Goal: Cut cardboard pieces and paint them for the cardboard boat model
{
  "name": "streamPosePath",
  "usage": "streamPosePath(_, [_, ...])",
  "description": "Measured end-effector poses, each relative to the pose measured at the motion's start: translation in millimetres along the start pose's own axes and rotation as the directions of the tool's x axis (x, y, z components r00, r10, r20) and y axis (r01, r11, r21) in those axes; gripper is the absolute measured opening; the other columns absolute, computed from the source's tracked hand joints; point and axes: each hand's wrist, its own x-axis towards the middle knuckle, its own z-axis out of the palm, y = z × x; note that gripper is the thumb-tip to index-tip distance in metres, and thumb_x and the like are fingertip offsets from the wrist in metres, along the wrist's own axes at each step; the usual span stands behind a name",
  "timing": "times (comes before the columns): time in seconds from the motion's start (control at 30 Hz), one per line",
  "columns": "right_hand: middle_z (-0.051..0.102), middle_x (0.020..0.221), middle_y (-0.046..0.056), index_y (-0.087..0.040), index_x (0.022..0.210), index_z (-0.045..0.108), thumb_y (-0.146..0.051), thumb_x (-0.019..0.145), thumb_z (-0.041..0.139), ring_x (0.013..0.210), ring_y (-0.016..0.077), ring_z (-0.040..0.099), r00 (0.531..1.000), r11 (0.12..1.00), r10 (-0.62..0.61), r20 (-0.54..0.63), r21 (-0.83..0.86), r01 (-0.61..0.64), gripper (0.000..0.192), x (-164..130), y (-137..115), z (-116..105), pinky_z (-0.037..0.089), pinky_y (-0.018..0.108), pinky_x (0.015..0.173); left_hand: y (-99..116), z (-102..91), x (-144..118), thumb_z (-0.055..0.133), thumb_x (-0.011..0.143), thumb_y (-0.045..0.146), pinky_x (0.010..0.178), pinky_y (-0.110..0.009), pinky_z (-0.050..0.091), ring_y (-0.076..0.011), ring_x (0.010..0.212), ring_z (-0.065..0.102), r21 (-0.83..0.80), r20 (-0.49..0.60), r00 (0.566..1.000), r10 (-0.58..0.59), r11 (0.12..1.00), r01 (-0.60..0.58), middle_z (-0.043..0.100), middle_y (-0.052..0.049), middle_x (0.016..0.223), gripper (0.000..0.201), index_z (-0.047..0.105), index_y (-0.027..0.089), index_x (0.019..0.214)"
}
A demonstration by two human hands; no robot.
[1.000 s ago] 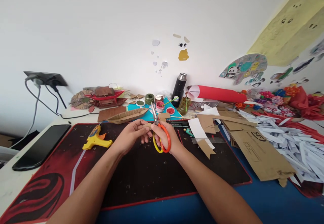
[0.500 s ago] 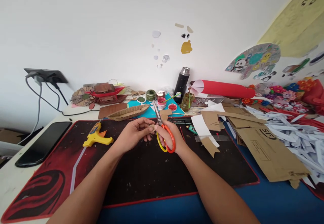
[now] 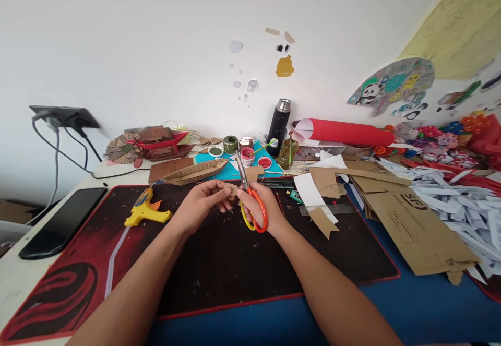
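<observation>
In my right hand is a pair of scissors with one red-orange and one yellow handle, its blades pointing up and away. A small piece of brown cardboard is pinched in my left hand, and the thumb and finger of my right hand meet its other end. Both hands are close together over the dark mat. Just behind them lies a boat-shaped cardboard hull.
On the left are a yellow glue gun and a black phone. Paint jars and a black flask stand at the back. To the right lie cardboard sheets, a clear ruler and white paper strips.
The cardboard piece between my fingers shows more now, and my left fingers have shifted slightly on it. The scissors stay in my right hand. The whole view has shifted a little.
</observation>
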Motion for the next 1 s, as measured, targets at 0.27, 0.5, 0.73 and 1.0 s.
streamPosePath(0.27, [0.066,0.054,-0.004,-0.021,0.097,0.066,-0.076,0.090,0.074,0.044,0.0171,0.066,0.985,0.999,0.043,0.165,-0.003,-0.043,0.056,-4,2,4,0.046,0.022,0.044,7,-6.8,2,0.094,0.073,0.063,0.055,-0.026,0.048,-0.0134,0.057,0.063,-0.048,-0.246,0.966,0.074,0.995,-0.088,0.073,-0.002,0.072,0.052,0.069,0.019,0.081])
streamPosePath(0.5, [0.078,0.072,0.005,-0.020,0.106,0.066,-0.091,0.082,0.073,0.070,0.0230,0.082,0.959,0.988,0.060,0.276,0.121,-0.096,0.076,-7,-1,8,0.061,0.028,0.063,11,-9.6,0,0.095,0.070,0.064,0.051,-0.024,0.047,-0.0128,0.053,0.063,-0.091,-0.364,0.927,0.095,0.986,-0.137,0.073,-0.001,0.069,0.055,0.066,0.019,0.083])
streamPosePath(0.73, [0.067,0.064,-0.004,-0.020,0.102,0.064,-0.087,0.088,0.071,0.042,0.0137,0.063,0.983,0.997,0.046,0.177,0.049,-0.056,0.069,-10,2,10,0.049,0.022,0.043,10,-5.6,-1,0.093,0.075,0.059,0.046,-0.024,0.048,-0.0131,0.049,0.064,-0.044,-0.369,0.917,0.152,0.982,-0.181,0.072,0.000,0.065,0.051,0.062,0.020,0.083])
streamPosePath(1.0, [0.064,0.061,-0.006,-0.023,0.093,0.060,-0.079,0.096,0.068,0.041,0.0131,0.062,0.982,1.000,0.024,0.189,-0.020,-0.020,0.057,-9,11,12,0.045,0.020,0.039,8,1.0,-1,0.092,0.076,0.056,0.043,-0.023,0.049,-0.0139,0.047,0.065,-0.044,-0.341,0.924,0.173,0.979,-0.200,0.072,0.000,0.064,0.047,0.062,0.021,0.082])
